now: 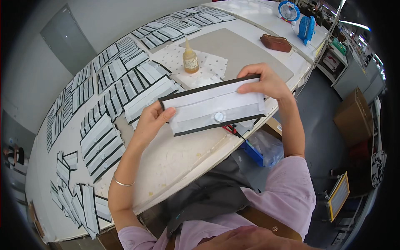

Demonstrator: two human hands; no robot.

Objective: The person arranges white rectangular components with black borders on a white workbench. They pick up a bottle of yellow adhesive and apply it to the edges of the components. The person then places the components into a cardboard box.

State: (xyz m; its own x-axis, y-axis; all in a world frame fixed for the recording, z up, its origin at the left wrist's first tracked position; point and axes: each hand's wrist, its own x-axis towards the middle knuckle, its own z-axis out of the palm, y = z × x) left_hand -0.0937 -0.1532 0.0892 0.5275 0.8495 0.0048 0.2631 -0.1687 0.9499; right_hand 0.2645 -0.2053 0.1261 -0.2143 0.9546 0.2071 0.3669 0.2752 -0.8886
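Between my two hands, above the table's near edge, I hold a long white panel with black edges (196,109). A small round silver disc (218,116) sits near its lower edge. My left hand (149,121) pinches the panel's left end, thumb on the front face. At the upper right corner, my right hand (266,83) grips it with the thumb in front and fingers behind. Just beyond the panel, a squeeze bottle with a pointed nozzle (191,62) and amber liquid stands on a dotted white sheet (214,64).
Rows of similar black-edged panels (121,83) cover the table's left and far parts, with a loose pile (77,204) at the near left. A brown pouch (276,43) and two blue fans (307,30) stand farther right. A blue bin (254,153) is below the table's edge.
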